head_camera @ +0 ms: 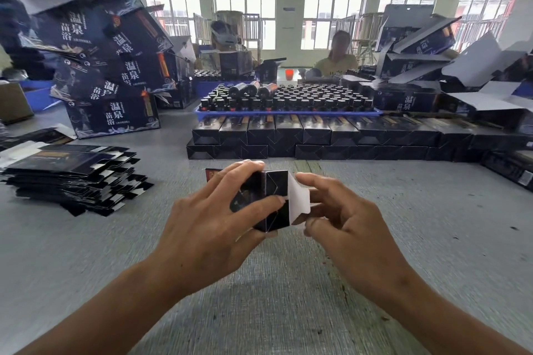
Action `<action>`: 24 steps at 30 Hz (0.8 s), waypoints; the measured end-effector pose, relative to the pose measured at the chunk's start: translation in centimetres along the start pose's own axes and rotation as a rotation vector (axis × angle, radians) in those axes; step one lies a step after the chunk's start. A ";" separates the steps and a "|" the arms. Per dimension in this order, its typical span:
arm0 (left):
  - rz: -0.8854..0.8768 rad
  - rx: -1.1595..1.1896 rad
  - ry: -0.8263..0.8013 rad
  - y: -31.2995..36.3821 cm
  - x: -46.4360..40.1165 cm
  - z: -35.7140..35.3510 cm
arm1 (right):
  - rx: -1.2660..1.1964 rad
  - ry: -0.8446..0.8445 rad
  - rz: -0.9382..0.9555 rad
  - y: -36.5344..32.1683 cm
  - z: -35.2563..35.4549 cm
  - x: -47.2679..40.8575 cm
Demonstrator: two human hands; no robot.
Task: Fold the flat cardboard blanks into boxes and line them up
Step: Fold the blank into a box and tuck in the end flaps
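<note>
A small dark cardboard box (274, 204) is held end-on above the grey table (288, 282), with a white end flap (298, 199) standing open on its right side. My left hand (219, 219) grips the box, fingers over its top and thumb across the near end. My right hand (343, 216) pinches the white flap between thumb and fingertips. To the left lies a stack of flat blanks (72, 179). Folded dark boxes (317, 135) stand lined up in two stepped rows at the far side of the table.
A blue tray of dark-capped bottles (288, 101) stands behind the rows. Large printed cartons (115, 72) are piled at the left, and open cartons (432, 66) at the right. Two people sit across the table.
</note>
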State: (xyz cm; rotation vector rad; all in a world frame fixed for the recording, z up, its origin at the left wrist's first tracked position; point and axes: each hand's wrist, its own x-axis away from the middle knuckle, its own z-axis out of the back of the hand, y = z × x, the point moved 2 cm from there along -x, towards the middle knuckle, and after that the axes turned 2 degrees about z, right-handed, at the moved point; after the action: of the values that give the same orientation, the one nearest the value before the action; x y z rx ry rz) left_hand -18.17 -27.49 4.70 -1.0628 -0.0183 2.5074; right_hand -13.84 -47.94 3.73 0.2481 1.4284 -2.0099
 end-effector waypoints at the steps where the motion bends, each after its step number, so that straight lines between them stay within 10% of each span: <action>1: -0.003 0.004 0.004 0.0 0.0 0.0 | -0.029 0.002 -0.007 0.0 0.0 -0.1; 24: 0.070 0.135 0.024 2.1 -0.4 -0.4 | -0.055 0.119 -0.090 0.1 -0.4 -0.2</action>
State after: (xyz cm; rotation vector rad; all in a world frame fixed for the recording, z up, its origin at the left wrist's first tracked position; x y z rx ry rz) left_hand -18.40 -29.56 4.30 -1.0547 0.1961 2.5170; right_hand -13.68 -47.54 3.62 0.2885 1.5928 -2.0537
